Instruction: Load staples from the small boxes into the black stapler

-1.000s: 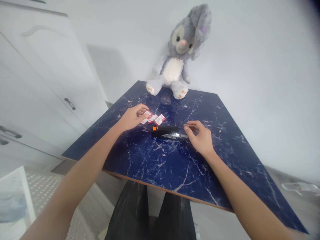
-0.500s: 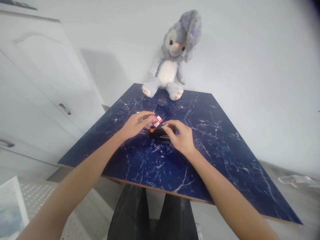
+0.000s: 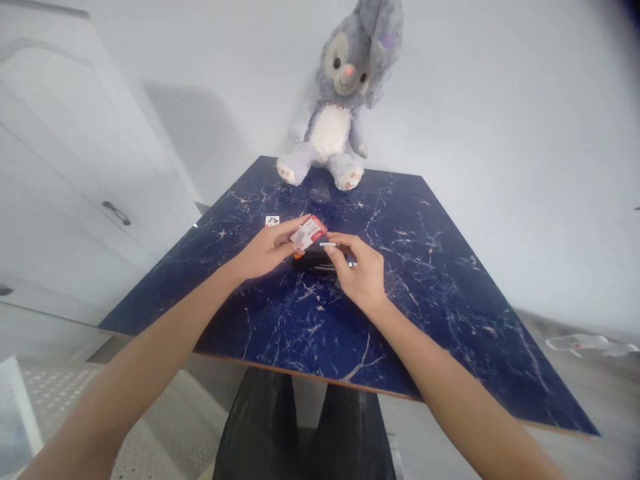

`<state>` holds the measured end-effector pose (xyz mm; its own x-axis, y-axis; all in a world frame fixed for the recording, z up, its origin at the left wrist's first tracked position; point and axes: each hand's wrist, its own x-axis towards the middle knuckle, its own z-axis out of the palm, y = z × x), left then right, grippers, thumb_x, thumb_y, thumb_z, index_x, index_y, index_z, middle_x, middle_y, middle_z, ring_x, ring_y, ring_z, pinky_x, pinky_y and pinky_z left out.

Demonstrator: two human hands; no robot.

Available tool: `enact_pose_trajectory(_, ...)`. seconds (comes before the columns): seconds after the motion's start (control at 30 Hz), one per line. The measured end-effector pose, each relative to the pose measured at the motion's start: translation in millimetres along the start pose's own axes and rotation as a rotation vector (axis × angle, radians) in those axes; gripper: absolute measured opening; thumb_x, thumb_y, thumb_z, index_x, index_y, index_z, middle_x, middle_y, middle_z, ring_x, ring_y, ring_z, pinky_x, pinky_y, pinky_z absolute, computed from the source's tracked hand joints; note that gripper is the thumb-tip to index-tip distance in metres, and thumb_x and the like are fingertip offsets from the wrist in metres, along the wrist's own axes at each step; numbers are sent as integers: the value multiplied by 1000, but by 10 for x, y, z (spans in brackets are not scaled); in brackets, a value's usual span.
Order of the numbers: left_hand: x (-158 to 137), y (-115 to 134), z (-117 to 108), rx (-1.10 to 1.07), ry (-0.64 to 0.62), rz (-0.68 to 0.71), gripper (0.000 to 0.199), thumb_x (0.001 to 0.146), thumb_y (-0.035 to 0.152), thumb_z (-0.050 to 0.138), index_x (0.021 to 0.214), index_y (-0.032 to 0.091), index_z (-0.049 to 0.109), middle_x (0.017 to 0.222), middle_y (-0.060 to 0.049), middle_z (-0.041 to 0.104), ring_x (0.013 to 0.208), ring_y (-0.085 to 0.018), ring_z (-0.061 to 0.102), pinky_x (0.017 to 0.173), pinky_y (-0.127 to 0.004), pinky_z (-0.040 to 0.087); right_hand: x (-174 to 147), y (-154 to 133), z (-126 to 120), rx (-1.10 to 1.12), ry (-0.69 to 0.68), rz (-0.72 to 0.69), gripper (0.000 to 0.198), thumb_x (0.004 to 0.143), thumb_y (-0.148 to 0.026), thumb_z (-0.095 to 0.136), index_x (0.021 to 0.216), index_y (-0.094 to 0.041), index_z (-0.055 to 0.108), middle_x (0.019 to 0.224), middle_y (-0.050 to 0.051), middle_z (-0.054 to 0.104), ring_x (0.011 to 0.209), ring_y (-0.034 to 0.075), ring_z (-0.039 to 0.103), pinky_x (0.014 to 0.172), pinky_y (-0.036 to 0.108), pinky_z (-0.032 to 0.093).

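Note:
My left hand (image 3: 267, 251) grips a small red-and-white box (image 3: 309, 233) between thumb and fingers, its printed face turned up. In my right hand (image 3: 363, 267), thumb and fingertips pinch a thin whitish strip (image 3: 327, 244), close to the box's right side but apart from it. Below both hands a black, long object (image 3: 315, 261) lies on the table, with an orange bit (image 3: 299, 255) at its left end and a shiny metal part at the right. It looks like a stapler, though my fingers partly cover it.
The blue marbled table (image 3: 320, 333) extends around my hands. A small white card with a dark picture (image 3: 272, 221) lies beyond my left hand. At the back, a grey plush rabbit (image 3: 331, 133) sits against the wall. White cabinets (image 3: 65, 173) stand on the left.
My left hand has turned the box so its printed face shows more. The strip in my right hand is now seen side-on. The view has tipped slightly downward, and the white card is more visible.

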<state>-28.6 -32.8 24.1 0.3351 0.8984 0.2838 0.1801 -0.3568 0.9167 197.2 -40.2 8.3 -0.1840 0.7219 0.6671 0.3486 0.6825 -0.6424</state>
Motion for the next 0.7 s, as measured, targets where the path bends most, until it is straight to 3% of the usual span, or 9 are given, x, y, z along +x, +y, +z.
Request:
enact_pose_trajectory(0.13, -15, 10, -35, -27, -1, -31, 67, 84, 40, 74, 144, 25, 51, 140, -11, 60, 121, -29, 62, 103, -41, 52, -11, -26, 23, 29, 26, -42, 12, 95, -31, 61, 100, -24, 68, 134, 7, 64, 111, 24, 68, 88, 36, 59)
enact_pose_trajectory(0.27, -25, -2, -8, -46, -87, -58, 53, 82, 35, 76, 131, 20, 64, 128, -11, 68, 116, -28, 65, 105, -46, 51, -15, -24, 19, 155, -39, 33, 11, 94, -32, 62, 101, -24, 67, 128, 7, 67, 115, 25, 67, 95, 41, 57)
enact_pose_trajectory(0.4, -31, -52, 20, -56, -100, -77, 52, 82, 35, 76, 131, 21, 65, 129, -10, 67, 118, -28, 64, 107, -48, 49, -1, 13, 4, 199, 2, 86, 12, 93, -33, 64, 100, -24, 68, 132, 7, 65, 123, 26, 61, 102, 45, 53)
enact_pose_trajectory(0.6, -48, -75, -33, -25, -165, -70, 51, 85, 32, 72, 134, 23, 62, 134, -9, 64, 119, -29, 63, 104, -45, 52, 27, 18, -45, 296, -53, 196, 14, 93, -35, 64, 97, -24, 70, 125, 7, 69, 111, 25, 68, 100, 43, 54)
enact_pose_trajectory(0.7, -53, -36, -26, -88, -212, -41, 58, 88, 28, 69, 143, 27, 52, 143, -10, 57, 120, -28, 62, 97, -42, 57, 16, 4, -41, 302, -42, 206, 14, 91, -36, 65, 97, -24, 71, 123, 6, 70, 107, 25, 70, 99, 42, 54)
